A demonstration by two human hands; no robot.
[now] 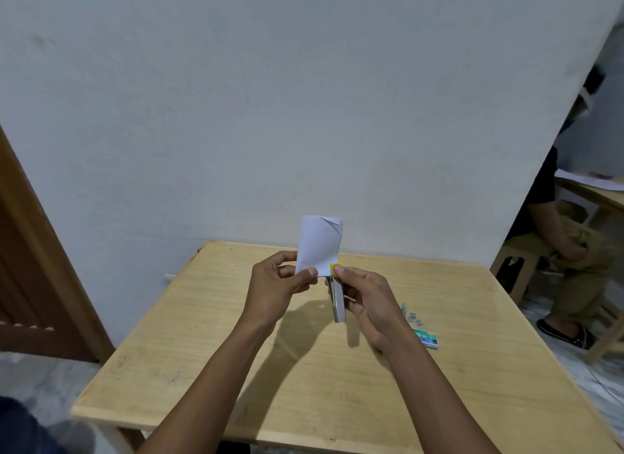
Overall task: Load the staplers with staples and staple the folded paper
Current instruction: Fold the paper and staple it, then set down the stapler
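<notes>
**Between the fingertips: paper meets stapler, stapling step at hand**

Above the pinching thumb and fingers of the left hand (280, 281) stands the folded paper (319, 244). It is upright and held off the table (236, 369), with its lower edge caught between the thumb in front and the curled fingers behind. Just beside that thumb, the right hand (368, 298) grips the stapler (337, 301) nose-up. Its fingers are wrapped round the metal body, and one fingertip (339, 269) rests on the yellow tip (333, 267). The yellow tip touches the paper's lower right corner, but whether the corner sits inside the mouth cannot be told.

Loading looks finished for this stapler. It appears closed, and beyond the right hand's knuckles a box of staples (427, 338) lies on the table with loose staple strips (414, 318) just beside it.

The stapling itself seems to be the step in hand. No staple can be made out in the paper, though one would be too small to see.

The task speaks of staplers, yet only this one shows, so any further stapler would be left to load and use.
</notes>
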